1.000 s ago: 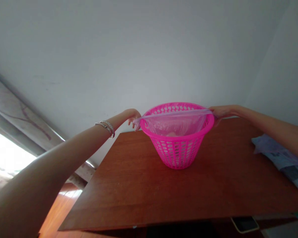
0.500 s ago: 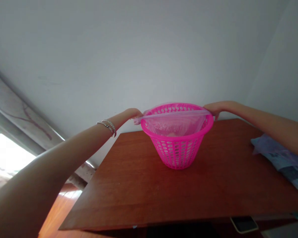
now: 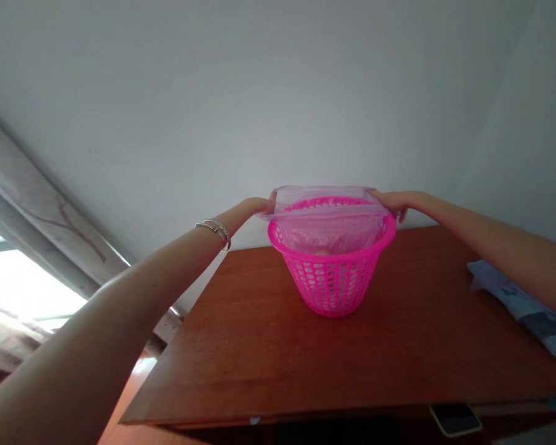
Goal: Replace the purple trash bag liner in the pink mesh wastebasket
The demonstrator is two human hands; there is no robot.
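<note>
A pink plastic basket (image 3: 334, 281) with rows of holes stands upright on the brown table (image 3: 259, 352). A thin, translucent pink plastic bag (image 3: 327, 232) hangs down inside it, and its far edge is stretched above the basket's back rim. At the rim's left side, my left hand (image 3: 264, 205) is closed on the bag's edge, a bracelet on its wrist. Over on the right, my right hand (image 3: 391, 201) grips the opposite end of the bag at the rim. The fingertips of both hands are partly covered by the film.
A crumpled bluish plastic packet (image 3: 523, 306) lies at the table's right side, below my right forearm. A phone-like dark object (image 3: 454, 420) shows beneath the front edge. Behind the table rises a pale wall (image 3: 278, 93); a patterned curtain (image 3: 41, 191) hangs at the left.
Both hands have raised the bag's far edge from the basket's back rim to above it. My left hand has shifted slightly right and up.
</note>
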